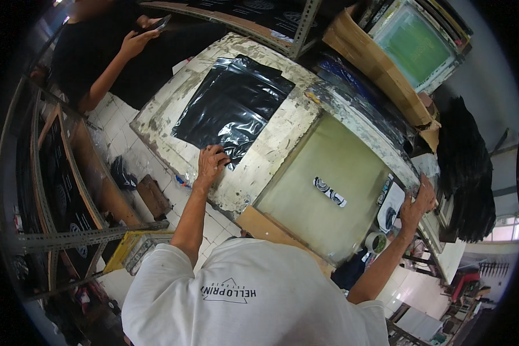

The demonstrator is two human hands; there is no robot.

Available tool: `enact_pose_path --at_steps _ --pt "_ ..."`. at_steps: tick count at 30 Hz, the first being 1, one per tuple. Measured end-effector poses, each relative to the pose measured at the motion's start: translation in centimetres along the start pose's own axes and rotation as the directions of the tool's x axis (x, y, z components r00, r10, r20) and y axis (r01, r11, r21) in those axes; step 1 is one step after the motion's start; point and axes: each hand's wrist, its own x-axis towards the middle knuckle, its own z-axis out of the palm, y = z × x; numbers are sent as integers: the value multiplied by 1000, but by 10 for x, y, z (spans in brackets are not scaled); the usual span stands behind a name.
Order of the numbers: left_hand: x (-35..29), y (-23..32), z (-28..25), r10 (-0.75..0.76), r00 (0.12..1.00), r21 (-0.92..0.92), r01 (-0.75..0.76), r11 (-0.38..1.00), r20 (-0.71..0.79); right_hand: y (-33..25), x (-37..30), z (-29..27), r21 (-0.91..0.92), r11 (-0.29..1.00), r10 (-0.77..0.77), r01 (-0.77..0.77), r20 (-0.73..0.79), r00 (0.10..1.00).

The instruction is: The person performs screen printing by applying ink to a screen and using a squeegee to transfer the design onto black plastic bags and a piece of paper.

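Observation:
My left hand (pixel 213 164) is at the near edge of a stack of glossy black plastic bags (pixel 234 105), its fingers curled over their corner. The bags lie on a paint-stained worktable (pixel 155 118). To their right is a framed, yellowish-green translucent screen (pixel 346 150) with a black-and-white patterned strip (pixel 330 192) at its middle. My right hand (pixel 418 203) is by the screen's right side, thumb apart from the fingers, resting near the frame's edge. Beside it lies a white piece with a dark round print (pixel 391 207). What its fingertips touch is hard to make out.
A person (pixel 106 49) in dark clothes holds a phone at the far left. Metal shelving (pixel 69 239) with dark printed sheets stands left. At the back right are a cardboard box (pixel 375 63) and a green screen frame (pixel 412 43). A round tub (pixel 376 243) sits below my right hand.

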Motion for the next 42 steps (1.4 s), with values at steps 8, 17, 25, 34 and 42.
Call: enact_pose_path --at_steps 8,17,25,34,42 --pt "13 0 12 33 999 -118 -37 992 -32 -7 4 -2 4 1000 20 -20 -12 1000" --pt "56 45 3 -177 982 -335 143 931 -72 -10 6 -5 -6 999 41 -41 -22 999" --pt "124 189 67 35 874 -867 474 155 484 -14 10 -11 26 994 108 -109 23 994" --pt "144 125 91 95 824 131 -201 971 558 -11 11 -10 30 996 85 -85 0 996" --pt "149 139 150 379 759 -75 -403 912 530 -15 22 -19 84 984 153 -155 26 988"
